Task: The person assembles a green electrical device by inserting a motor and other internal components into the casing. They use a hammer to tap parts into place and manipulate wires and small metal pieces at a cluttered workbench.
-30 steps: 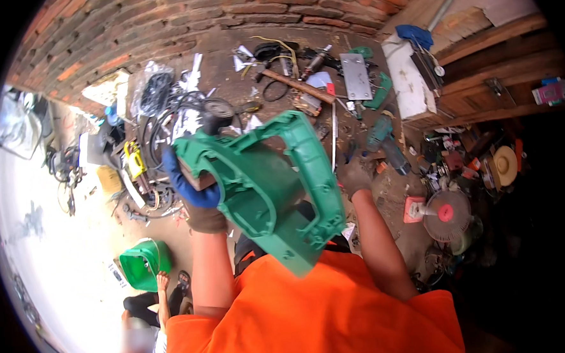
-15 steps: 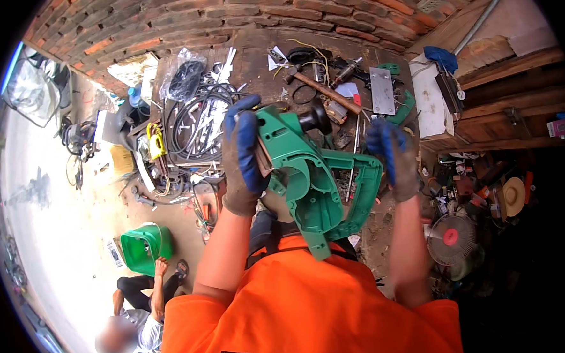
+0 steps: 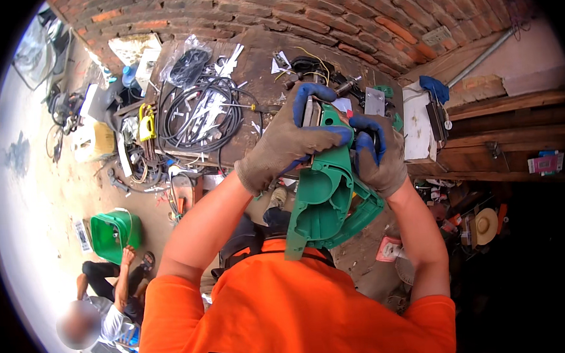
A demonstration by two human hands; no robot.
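A green plastic power-tool housing [image 3: 322, 197] is held up in front of my chest, its round hollow toward me. My left hand [image 3: 280, 138], in a brown and blue work glove, grips its upper part, thumb across the front and fingers round the far side. Under those fingers, a flat metal-coloured piece [image 3: 310, 113] shows at the housing's top; how it is fixed I cannot tell. My right hand [image 3: 382, 155], gloved alike, is closed against the housing's right side with bent fingers. What lies inside its grip is hidden.
The wooden bench [image 3: 261, 69] by the brick wall carries coiled black cable [image 3: 197, 139], white scraps and a metal plate [image 3: 374, 101]. A yellow-handled tool [image 3: 146, 123] lies at its left. On the floor, a person [image 3: 104, 301] sits beside a green bucket [image 3: 116, 236].
My right hand has moved in from beside the housing and now touches its upper right. The housing has turned, and my left hand has shifted its hold. My view has swung slightly.
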